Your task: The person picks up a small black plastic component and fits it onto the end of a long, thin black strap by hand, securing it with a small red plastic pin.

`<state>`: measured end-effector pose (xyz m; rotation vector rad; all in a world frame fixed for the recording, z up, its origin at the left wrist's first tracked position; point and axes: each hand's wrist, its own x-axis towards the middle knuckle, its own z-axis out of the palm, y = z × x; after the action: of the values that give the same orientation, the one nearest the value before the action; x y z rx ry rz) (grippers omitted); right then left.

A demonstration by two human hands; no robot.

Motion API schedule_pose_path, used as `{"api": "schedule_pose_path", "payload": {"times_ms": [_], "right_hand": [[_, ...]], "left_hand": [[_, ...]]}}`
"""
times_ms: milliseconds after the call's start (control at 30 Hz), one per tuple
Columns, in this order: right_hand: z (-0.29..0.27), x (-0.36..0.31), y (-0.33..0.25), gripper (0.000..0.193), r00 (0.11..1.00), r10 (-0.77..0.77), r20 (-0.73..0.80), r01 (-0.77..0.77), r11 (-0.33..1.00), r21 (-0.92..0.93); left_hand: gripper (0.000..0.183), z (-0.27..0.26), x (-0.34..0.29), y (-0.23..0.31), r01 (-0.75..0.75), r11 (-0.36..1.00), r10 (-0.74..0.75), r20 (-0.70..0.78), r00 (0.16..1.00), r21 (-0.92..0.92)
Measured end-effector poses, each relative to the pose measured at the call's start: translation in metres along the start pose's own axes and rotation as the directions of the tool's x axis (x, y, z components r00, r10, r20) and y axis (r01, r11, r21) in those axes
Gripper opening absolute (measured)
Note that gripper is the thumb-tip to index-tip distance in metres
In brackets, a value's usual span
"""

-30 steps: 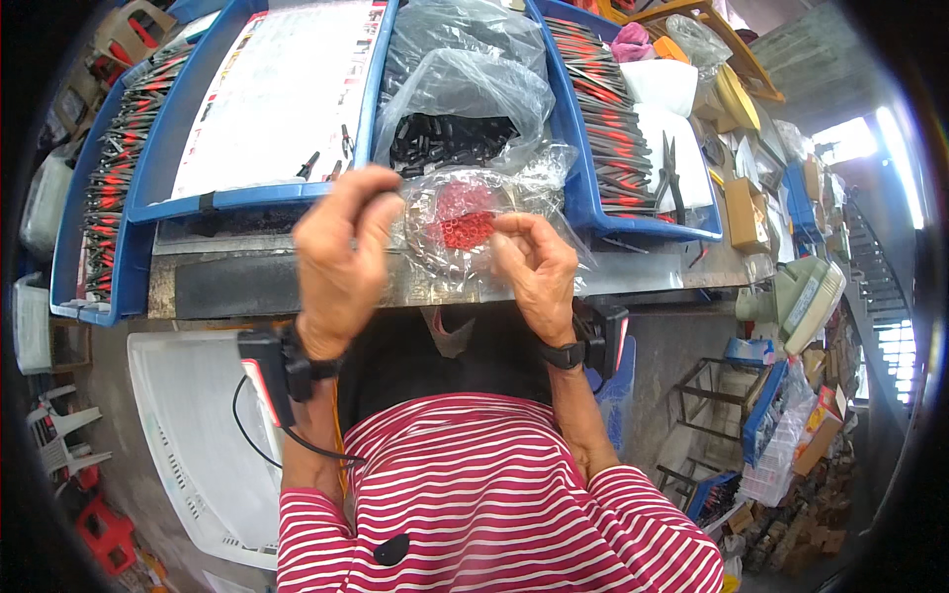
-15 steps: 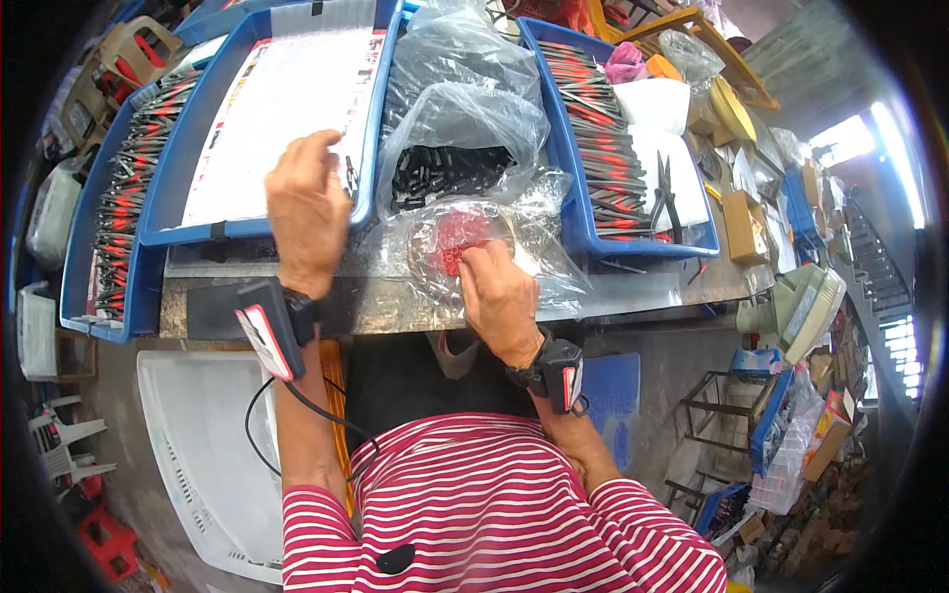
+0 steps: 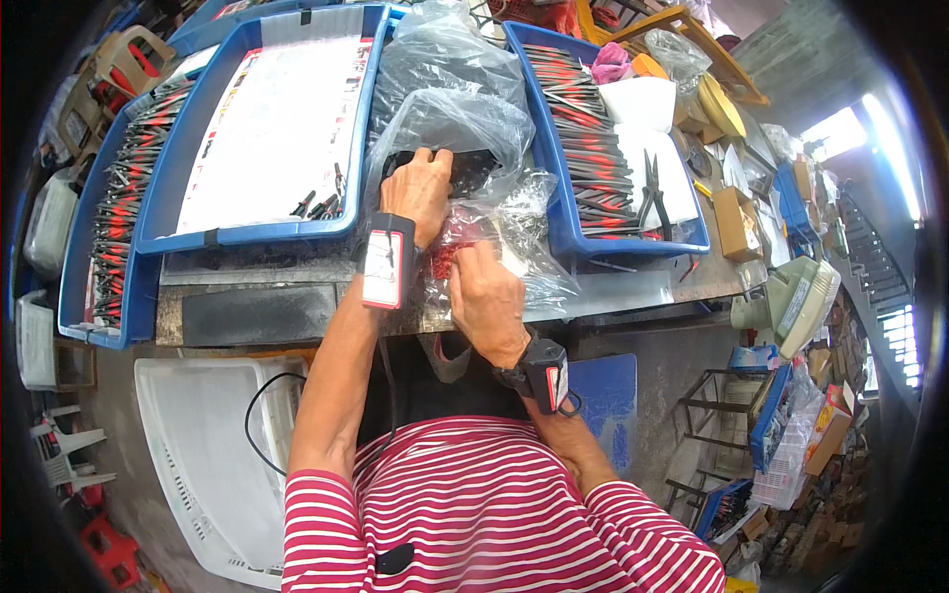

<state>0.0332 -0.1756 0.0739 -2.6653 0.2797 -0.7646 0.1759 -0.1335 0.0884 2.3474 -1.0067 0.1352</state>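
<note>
Head view: printed sheet (image 3: 272, 138); left hand (image 3: 417, 198) at black pieces (image 3: 476, 172), right hand (image 3: 489, 301) at red pieces (image 3: 442, 261), grips unclear.

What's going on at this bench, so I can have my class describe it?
A person is working with both bare hands. The left hand is at the mouth of a clear plastic bag of black pieces; its fingertips' grip is unclear. The right hand is at the small red pieces in clear plastic. The wide blue tray on the left holds white paper and a few dark pieces; the right-hand tray holds stacked red-and-black pieces.
</note>
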Motion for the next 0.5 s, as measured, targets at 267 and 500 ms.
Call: {"api": "schedule_pose_path", "payload": {"times_ms": [267, 500], "right_hand": [[-0.002, 0.001, 0.003, 0.004, 0.991, 0.061, -0.122, -0.037, 0.982, 0.187], [-0.010, 0.002, 0.009, 0.002, 0.969, 0.246, -0.011, -0.218, 0.878, 0.426]], "left_hand": [[0.009, 0.011, -0.005, 0.002, -0.029, 0.992, 0.044, -0.119, 0.992, 0.124], [0.015, 0.000, -0.022, -0.003, -0.184, 0.959, 0.065, -0.463, 0.884, -0.215]]}}
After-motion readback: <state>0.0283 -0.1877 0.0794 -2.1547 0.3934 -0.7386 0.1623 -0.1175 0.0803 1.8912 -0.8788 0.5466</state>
